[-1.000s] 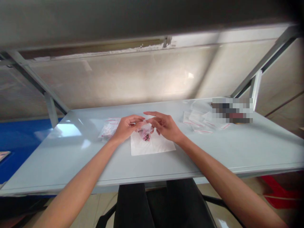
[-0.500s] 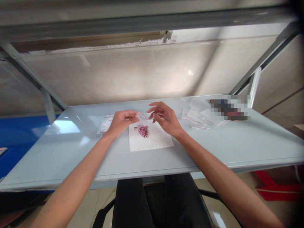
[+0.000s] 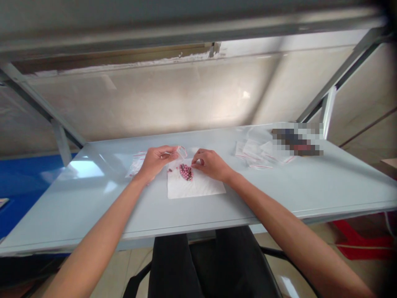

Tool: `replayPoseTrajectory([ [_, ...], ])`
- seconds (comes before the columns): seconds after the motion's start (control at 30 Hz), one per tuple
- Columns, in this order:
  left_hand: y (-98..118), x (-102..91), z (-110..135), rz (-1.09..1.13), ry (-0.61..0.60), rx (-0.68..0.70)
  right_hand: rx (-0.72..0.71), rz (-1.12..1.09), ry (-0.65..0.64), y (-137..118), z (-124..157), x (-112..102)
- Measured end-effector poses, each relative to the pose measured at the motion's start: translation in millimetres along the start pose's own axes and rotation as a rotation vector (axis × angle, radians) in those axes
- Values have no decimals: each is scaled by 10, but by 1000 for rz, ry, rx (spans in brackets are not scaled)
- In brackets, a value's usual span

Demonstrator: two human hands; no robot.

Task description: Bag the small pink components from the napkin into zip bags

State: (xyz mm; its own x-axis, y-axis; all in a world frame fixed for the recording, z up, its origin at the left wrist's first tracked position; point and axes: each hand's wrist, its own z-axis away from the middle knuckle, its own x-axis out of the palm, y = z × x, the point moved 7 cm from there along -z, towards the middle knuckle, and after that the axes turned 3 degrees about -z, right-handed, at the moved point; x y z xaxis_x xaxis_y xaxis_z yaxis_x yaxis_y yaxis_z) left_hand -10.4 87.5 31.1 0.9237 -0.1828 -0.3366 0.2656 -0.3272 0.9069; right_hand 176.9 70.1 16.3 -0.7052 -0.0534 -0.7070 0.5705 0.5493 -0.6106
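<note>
My left hand [image 3: 159, 160] pinches a small clear zip bag [image 3: 181, 153] with a red line along its mouth, held up above the far edge of a white paper sheet [image 3: 198, 190]. On that sheet lies a pile of pink and dark beads [image 3: 186, 172], with a few loose ones at its left. My right hand [image 3: 211, 163] is low over the sheet, thumb and forefinger pressed together at the pile's right edge. What lies between those fingertips is too small to make out.
Several clear zip bags [image 3: 260, 154] lie flat at the right, beside a blurred-out object [image 3: 297, 141]. More bags [image 3: 136, 163] are left of my left hand. A metal frame [image 3: 331, 82] rises from the table's right back, and a bar crosses overhead.
My right hand has come down from above the sheet to the edge of the bead pile, its spread fingers closing to a pinch. The left hand still holds the bag.
</note>
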Motion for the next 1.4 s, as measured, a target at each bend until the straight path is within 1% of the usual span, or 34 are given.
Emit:
replayPoseTrajectory([
  [0.13,-1,59,17,-63,-75,22,-50,-226,240,-89,18,-248],
  [0.17,7,78,24,-75,-88,26,-64,-284,274,-126,25,-283],
  [0.23,30,121,38,-106,-110,35,-97,-358,266,-214,27,-283],
  [0.33,44,165,48,-126,-127,26,-112,-386,199,-281,23,-227],
  [0.4,27,162,40,-115,-117,12,-53,-372,245,-204,30,-251],
  [0.47,-5,124,23,-112,-78,6,25,-325,291,-81,42,-280],
  [0.5,-22,95,13,-116,-48,8,50,-290,270,-32,42,-267],
  [0.53,-39,64,3,-117,-15,11,56,-251,215,-2,35,-230],
  [0.6,-63,17,-12,-89,37,15,32,-175,56,8,24,-113],
  [0.63,-71,9,-16,-60,47,15,15,-143,-11,-3,23,-57],
  [0.7,-71,12,-22,4,48,12,-9,-98,-88,-37,22,14],
  [0.77,-59,15,-21,38,55,8,-18,-72,-118,-72,18,45],
  [0.9,-46,14,-14,37,68,-5,-3,-35,-130,-89,10,47],
  [1.2,-63,58,6,-22,15,-8,10,-29,-199,-43,13,45],
  [1.27,-50,65,12,-68,-2,-1,2,-63,-128,-42,0,-19],
  [1.37,-11,96,28,-128,-44,10,-9,-221,92,-57,-6,-186],
  [1.4,9,112,35,-143,-61,15,-16,-281,144,-69,-1,-222],
])
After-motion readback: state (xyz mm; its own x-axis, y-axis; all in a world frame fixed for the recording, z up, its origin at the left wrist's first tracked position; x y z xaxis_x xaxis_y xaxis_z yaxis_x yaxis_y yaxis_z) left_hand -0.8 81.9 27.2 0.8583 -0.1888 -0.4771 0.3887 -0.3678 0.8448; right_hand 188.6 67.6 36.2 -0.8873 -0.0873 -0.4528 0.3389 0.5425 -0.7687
